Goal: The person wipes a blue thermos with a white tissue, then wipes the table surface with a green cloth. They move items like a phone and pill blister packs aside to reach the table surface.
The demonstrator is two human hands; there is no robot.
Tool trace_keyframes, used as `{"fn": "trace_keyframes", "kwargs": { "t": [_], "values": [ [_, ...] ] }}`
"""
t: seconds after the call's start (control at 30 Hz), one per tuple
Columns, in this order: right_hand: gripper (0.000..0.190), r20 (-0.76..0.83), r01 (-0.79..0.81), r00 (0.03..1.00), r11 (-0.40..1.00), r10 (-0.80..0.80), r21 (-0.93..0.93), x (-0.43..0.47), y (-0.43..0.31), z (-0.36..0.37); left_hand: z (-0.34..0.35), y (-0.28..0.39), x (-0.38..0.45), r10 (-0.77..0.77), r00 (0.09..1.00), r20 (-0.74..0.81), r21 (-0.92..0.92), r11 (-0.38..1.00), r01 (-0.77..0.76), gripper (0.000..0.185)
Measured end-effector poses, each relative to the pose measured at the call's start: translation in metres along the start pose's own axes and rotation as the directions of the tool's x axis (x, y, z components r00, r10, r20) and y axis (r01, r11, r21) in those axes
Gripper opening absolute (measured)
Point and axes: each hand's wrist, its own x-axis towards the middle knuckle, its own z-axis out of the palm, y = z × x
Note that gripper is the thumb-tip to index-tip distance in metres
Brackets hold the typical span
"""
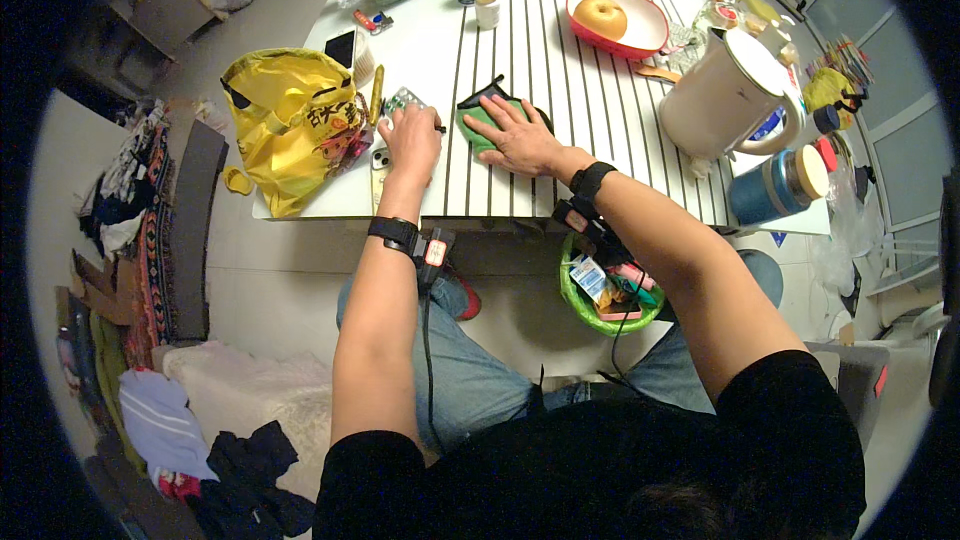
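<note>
My right hand (516, 136) lies flat with spread fingers on a small green and black fabric pouch (475, 136) on the striped table. To its left, my left hand (412, 136) has its fingers bent down beside a blister pack of capsules (405, 99); a small dark item shows at its fingertips, and its grip cannot be made out. A phone with a camera lens (380, 159) lies partly under my left wrist. Left of that hand are a yellow stick-like item (377, 94) and a yellow plastic bag (289, 127). A dark-screened phone (340, 49) lies behind the bag.
Two pill bottles (487, 9) stand at the back. A red and white bowl (637, 21) holds a round fruit (601, 17). On the right are a white electric kettle (709, 94) and a blue jar (765, 187). A lined bin (592, 307) sits below the table edge.
</note>
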Motion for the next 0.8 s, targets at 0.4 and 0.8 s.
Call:
{"fn": "trace_keyframes", "kwargs": {
  "t": [0.4,0.8],
  "values": [
    [0.055,-0.036,-0.127,0.991,0.987,0.131,0.103,0.106,0.008,0.006,0.004,-0.02,0.02,-0.069,0.994,-0.083,-0.015,0.998,0.068,0.031],
    [0.063,-0.028,0.245,0.969,0.967,-0.244,0.076,-0.055,-0.016,-0.003,-0.01,-0.01,0.002,0.041,0.999,-0.019,-0.198,0.979,-0.044,0.048]
  ]
}}
